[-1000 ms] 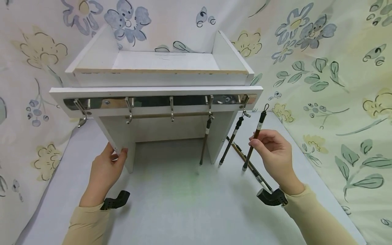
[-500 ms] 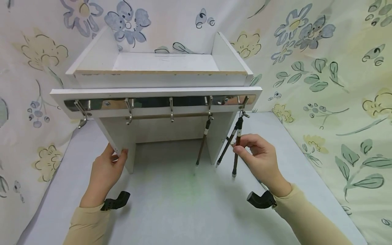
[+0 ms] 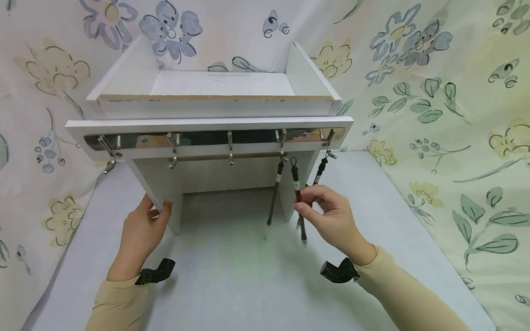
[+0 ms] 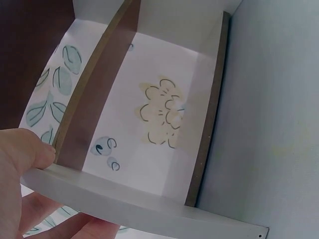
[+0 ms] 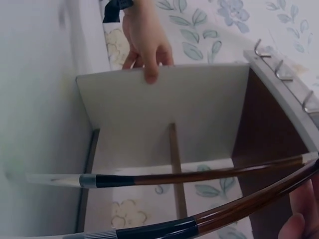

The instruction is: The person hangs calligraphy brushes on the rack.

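Observation:
My right hand [image 3: 331, 220] pinches a calligraphy brush [image 3: 295, 177] by its brown handle. The brush stands nearly upright, its black cord loop at the top, close below the fourth hook [image 3: 283, 145] of the white shelf [image 3: 215, 108]. A second calligraphy brush [image 3: 275, 197] hangs from that hook. Another calligraphy brush [image 3: 319, 170] hangs from the rightmost hook [image 3: 330, 142], partly hidden behind my right hand. In the right wrist view the held brush [image 5: 204, 221] crosses below a hanging one [image 5: 209, 175]. My left hand [image 3: 141, 236] grips the shelf's left side panel [image 3: 155, 184], thumb on its inner face.
A metal strip [image 3: 194, 137] runs along the shelf front; its left and middle hooks [image 3: 230, 149] carry nothing. Above it sits an open white compartment [image 3: 223, 82]. Flowered cloth [image 3: 434, 115] surrounds the pale table [image 3: 232, 276].
My right hand has carried the brush leftward from beyond the shelf's right end, past the rightmost hook, to beside the fourth hook. The left hand stays on the panel.

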Available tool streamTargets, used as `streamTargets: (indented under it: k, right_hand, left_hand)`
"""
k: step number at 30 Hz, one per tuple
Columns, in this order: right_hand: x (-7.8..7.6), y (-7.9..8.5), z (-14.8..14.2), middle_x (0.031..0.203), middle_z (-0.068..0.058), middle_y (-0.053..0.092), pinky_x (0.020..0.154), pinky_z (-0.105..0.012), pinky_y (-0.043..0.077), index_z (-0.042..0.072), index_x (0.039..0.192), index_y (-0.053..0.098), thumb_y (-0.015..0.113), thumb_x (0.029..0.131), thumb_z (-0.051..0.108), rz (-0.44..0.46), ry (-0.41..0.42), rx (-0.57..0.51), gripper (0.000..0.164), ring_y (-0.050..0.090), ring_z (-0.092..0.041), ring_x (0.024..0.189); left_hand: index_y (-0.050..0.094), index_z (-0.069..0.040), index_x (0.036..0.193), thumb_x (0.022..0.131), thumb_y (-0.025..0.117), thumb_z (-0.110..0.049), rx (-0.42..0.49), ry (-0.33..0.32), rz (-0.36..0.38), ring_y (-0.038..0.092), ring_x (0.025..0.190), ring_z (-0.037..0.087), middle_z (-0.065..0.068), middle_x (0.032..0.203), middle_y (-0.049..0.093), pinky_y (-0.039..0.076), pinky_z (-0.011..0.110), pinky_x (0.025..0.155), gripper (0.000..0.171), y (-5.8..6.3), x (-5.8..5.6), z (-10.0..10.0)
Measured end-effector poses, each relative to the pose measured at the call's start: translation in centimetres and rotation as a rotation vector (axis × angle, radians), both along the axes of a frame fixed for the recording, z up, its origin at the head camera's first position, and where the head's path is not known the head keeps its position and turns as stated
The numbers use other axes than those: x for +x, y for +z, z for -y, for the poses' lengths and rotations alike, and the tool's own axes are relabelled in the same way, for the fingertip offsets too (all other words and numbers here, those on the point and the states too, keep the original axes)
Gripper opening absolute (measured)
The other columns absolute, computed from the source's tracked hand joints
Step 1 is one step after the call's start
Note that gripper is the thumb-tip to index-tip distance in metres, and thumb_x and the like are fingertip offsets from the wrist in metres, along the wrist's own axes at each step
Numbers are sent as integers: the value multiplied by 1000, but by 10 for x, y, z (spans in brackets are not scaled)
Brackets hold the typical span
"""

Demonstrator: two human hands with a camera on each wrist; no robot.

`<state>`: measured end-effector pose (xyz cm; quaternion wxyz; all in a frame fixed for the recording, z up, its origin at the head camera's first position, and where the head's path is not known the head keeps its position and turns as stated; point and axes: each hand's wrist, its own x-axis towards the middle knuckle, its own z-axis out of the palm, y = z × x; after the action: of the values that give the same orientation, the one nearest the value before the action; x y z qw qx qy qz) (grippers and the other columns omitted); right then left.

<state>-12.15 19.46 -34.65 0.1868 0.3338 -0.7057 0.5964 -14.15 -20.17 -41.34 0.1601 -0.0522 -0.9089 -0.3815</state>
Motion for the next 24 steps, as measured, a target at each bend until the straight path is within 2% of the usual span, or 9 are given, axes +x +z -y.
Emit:
streamTargets:
  k: [4, 12, 20, 24]
  right_hand:
    - [-2, -2, 7, 85, -9, 65, 66, -26, 51, 0, 104, 65, 70, 86, 0, -11, 11, 42, 18, 59, -16, 76]
    - [-3, -3, 21, 86, -1, 65, 60, -28, 48, 5, 103, 66, 70, 81, -12, 17, 16, 116, 28, 58, -15, 74]
    - [7, 20, 41, 83, -5, 66, 57, -28, 47, 1, 100, 65, 70, 78, -15, 18, 6, 166, 28, 57, -13, 72]
    - [6, 22, 47, 82, -8, 66, 54, -28, 46, -2, 101, 64, 70, 79, -14, 7, 31, 160, 26, 57, -14, 68]
  left_hand:
    - [43, -5, 140, 100, 51, -26, -3, 4, 6, 62, 97, 51, 28, 131, 53, 54, 59, 67, 46, 0, 0, 0]
    - [43, -6, 141, 100, 50, -28, 3, 2, 16, 62, 98, 51, 27, 132, 54, 54, 59, 67, 47, -1, 0, 1]
    - [45, -5, 138, 100, 51, -24, 6, -11, -11, 63, 95, 51, 28, 129, 55, 54, 59, 66, 44, -2, 0, 1]
    - [45, -4, 138, 99, 51, -23, 3, -11, -29, 63, 93, 51, 27, 129, 55, 54, 59, 67, 43, -1, 0, 1]
